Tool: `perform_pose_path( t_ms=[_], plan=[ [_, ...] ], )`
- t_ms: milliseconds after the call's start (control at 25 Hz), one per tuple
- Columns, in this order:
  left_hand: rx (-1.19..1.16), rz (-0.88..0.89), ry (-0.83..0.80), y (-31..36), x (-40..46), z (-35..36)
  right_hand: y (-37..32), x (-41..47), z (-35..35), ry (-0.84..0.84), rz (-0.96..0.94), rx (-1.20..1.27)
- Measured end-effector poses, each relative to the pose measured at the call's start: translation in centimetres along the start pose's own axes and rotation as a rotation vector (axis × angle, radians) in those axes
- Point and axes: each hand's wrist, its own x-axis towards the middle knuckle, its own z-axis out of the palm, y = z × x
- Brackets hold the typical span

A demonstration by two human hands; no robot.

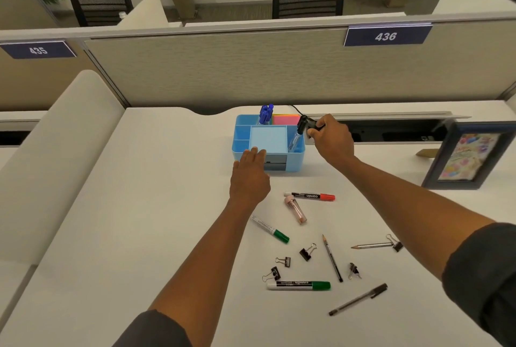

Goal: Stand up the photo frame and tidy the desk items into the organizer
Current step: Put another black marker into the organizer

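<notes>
A: Head view first. Where is the photo frame (472, 155)?

B: Standing upright at the desk's (139, 207) far right, well apart from the blue organizer (282, 164).

A: And the hands?

B: The left hand (250, 176) lies flat with straight fingers against the organizer's front left edge. The right hand (331, 138) pinches a black-capped pen (298, 132), whose tip sits in the organizer's right compartment.

A: What's already inside?

B: Blue pens (265, 114) in the back compartment, pink sticky notes (286, 119) beside them.

A: Still loose?

B: A red marker (310, 196), two green markers (270, 229), a pink lead tube (296, 210), two pencils (332, 258), binder clips (307, 252) and a black pen (358, 299), all near the forearms.
</notes>
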Motion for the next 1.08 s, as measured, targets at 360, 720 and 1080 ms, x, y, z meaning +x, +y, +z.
perform_pose_path(
  t_ms=[360,720,1080],
  plan=[
    [-0.082,0.028,0.095,3.1,-2.0,-0.1,4.0,-5.1,-2.4,-0.088,-0.096,0.028],
    [-0.153,-0.015,0.006,5.6,-8.4,1.9,10.1,-14.1,-4.9,-0.227,-0.245,0.093],
    [-0.145,-0.112,-0.133,6.9,-13.8,5.2,15.8,-20.3,-6.2,-0.261,-0.257,0.057]
  ],
)
